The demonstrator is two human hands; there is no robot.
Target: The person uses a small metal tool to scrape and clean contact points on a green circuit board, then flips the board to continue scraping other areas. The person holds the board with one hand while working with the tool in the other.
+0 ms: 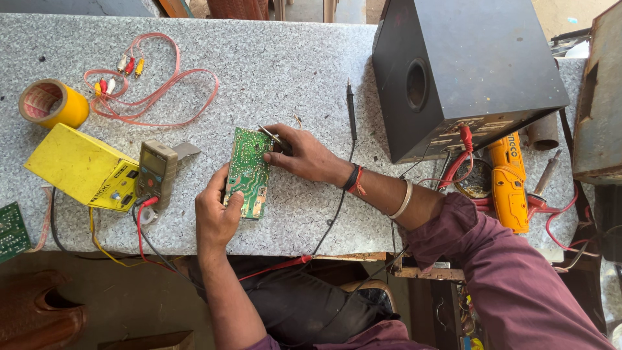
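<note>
fingers (223,188) of the left hand (217,214) curl around the lower left edge of a green circuit board (248,172), gripping it. this board sits in the middle of the frame, on the grey speckled table (291,65). its long side runs up and down the picture, leaning a little to the right at the top.

the right hand (304,155) comes in from the right side of the frame. its fingers are closed on a thin metal tool (271,136), and the tip touches the upper right corner of the board. so the board lies to the left of the right hand, and just above and to the right of the left hand. both hands are on it, one at each end.

a black probe (350,110) lies on the table just above the right wrist, pointing up the frame. a small meter (155,172) stands to the left of the board, near it but not touching. beside the meter is a yellow box (78,165). a roll of yellow tape (52,104) and a loop of red cables (149,91) lie in the upper left. a black speaker box (466,65) fills the upper right, with an orange tool (508,181) below it.
</note>
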